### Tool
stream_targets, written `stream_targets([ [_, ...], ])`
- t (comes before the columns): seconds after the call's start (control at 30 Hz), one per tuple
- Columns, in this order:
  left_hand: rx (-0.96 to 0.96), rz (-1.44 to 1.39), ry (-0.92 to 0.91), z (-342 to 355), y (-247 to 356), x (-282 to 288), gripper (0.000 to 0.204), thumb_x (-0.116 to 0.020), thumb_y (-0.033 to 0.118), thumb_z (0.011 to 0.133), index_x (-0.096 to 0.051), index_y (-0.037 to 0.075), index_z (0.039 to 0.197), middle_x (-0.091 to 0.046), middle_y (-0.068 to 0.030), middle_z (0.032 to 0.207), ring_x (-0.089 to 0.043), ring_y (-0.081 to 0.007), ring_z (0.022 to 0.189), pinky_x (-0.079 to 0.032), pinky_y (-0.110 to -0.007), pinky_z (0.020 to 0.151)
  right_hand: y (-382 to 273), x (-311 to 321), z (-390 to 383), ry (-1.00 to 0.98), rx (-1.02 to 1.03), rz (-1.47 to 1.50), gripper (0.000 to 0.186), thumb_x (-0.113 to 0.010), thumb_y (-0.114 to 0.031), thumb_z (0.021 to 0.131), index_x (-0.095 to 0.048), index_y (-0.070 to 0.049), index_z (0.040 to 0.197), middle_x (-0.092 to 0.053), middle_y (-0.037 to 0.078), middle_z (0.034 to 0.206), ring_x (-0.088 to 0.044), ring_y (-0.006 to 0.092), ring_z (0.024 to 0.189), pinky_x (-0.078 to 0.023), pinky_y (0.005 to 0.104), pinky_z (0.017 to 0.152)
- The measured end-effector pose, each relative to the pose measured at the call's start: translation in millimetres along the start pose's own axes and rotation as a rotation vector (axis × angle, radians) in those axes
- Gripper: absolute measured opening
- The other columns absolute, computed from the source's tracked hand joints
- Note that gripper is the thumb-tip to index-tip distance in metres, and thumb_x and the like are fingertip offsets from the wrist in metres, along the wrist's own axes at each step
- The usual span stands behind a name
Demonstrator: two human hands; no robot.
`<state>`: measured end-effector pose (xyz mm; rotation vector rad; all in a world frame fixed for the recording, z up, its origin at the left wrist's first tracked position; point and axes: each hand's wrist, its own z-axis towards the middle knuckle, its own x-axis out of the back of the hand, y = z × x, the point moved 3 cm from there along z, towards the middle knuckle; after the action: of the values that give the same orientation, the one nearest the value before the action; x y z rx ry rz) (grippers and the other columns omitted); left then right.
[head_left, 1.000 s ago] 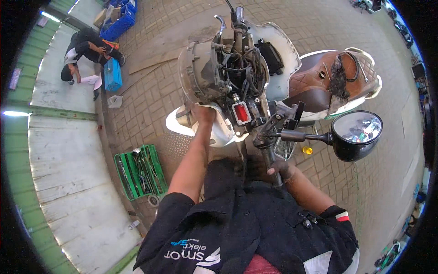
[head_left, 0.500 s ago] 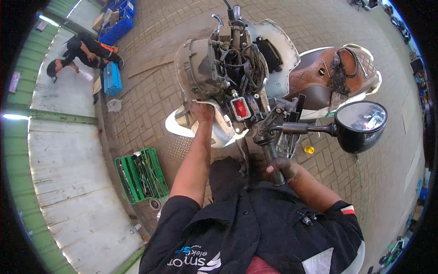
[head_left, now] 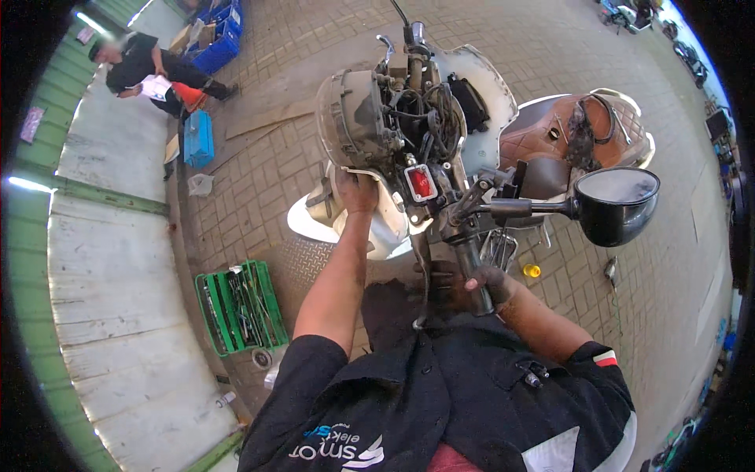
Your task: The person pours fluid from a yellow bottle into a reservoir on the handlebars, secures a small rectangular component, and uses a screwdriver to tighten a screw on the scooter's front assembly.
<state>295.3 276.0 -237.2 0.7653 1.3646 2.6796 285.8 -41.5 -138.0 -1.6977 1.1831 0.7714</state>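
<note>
In front of me stands a partly stripped scooter with its headlight housing (head_left: 346, 118) and wiring exposed. My left hand (head_left: 358, 191) reaches in beside the white front panel (head_left: 384, 212), below the headlight; its fingertips are hidden. At the right handlebar grip (head_left: 472, 263), my right hand (head_left: 489, 285) has its thumb over the rubber, while its darkened fingers stretch past the brake lever (head_left: 425, 275). Between the hands sits an uncovered brake fluid reservoir (head_left: 421, 182), red inside. A round black mirror (head_left: 617, 206) juts out on the right.
A green toolbox (head_left: 242, 308) full of tools lies open at left, near a blue toolbox (head_left: 198, 139) and blue crates (head_left: 216, 35). Another person (head_left: 141, 71) holds papers by the wall. The brown seat (head_left: 562, 134) carries loose parts. A yellow cap (head_left: 532, 271) lies on the paving.
My right fingers have straightened out past the lever. The handlebar and mirror have shifted slightly in view. The other person has risen from a bent posture.
</note>
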Motion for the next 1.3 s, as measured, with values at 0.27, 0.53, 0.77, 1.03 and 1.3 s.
stream_targets([
  [0.27, -0.223, 0.125, -0.035, -1, -3, 1, 0.028, -0.058, 0.024, 0.087, -0.061, -0.001, 0.1, -0.064, -0.0212, 0.098, -0.054, -0.0455, 0.096, -0.041, -0.052, 0.09, 7, -5, 5, -0.04, -0.041, 0.044, 0.072, -0.071, -0.018, 0.073, -0.047, 0.002, 0.138, -0.062, 0.017, 0.124, -0.064, 0.0304, 0.109, -0.051, 0.0435, 0.1],
  [0.53, -0.047, -0.025, -0.069, 0, 10, 2, 0.036, -0.054, 0.028, 0.091, -0.062, -0.001, 0.112, -0.062, -0.0223, 0.112, -0.053, -0.044, 0.106, -0.038, -0.049, 0.098, 18, 34, -4, 0.258, -0.062, -0.066, 0.047, -0.075, -0.026, 0.075, -0.06, -0.001, 0.113, -0.065, 0.011, 0.093, -0.065, 0.023, 0.079, -0.054, 0.0371, 0.073],
  [0.77, 0.058, -0.104, -0.105, -4, -25, -1, 0.039, -0.059, 0.027, 0.09, -0.059, -0.002, 0.116, -0.061, -0.0196, 0.118, -0.056, -0.0371, 0.108, -0.042, -0.042, 0.098, 4, 9, -12, 0.38, -0.015, -0.216, 0.041, -0.077, -0.029, 0.075, -0.061, -0.003, 0.101, -0.058, 0.006, 0.081, -0.058, 0.0183, 0.068, -0.048, 0.0323, 0.06],
  [1.03, -0.063, -0.028, -0.045, -6, -22, -17, 0.041, -0.06, 0.032, 0.091, -0.059, -0.003, 0.113, -0.062, -0.0198, 0.114, -0.056, -0.036, 0.105, -0.041, -0.042, 0.098, 23, 40, -12, 0.126, -0.002, 0.05, 0.074, -0.076, -0.036, 0.078, -0.049, 0.003, 0.135, -0.065, 0.019, 0.114, -0.066, 0.0296, 0.102, -0.054, 0.0444, 0.092],
  [1.3, -0.224, 0.22, -0.266, -10, -51, -16, 0.035, -0.053, 0.031, 0.093, -0.063, 0.0, 0.106, -0.064, -0.0207, 0.112, -0.057, -0.0366, 0.104, -0.039, -0.046, 0.098, 35, 42, -2, 0.011, -0.072, 0.168, 0.062, -0.072, -0.037, 0.08, -0.055, 0.001, 0.126, -0.063, 0.011, 0.094, -0.063, 0.0227, 0.08, -0.054, 0.0379, 0.073],
])
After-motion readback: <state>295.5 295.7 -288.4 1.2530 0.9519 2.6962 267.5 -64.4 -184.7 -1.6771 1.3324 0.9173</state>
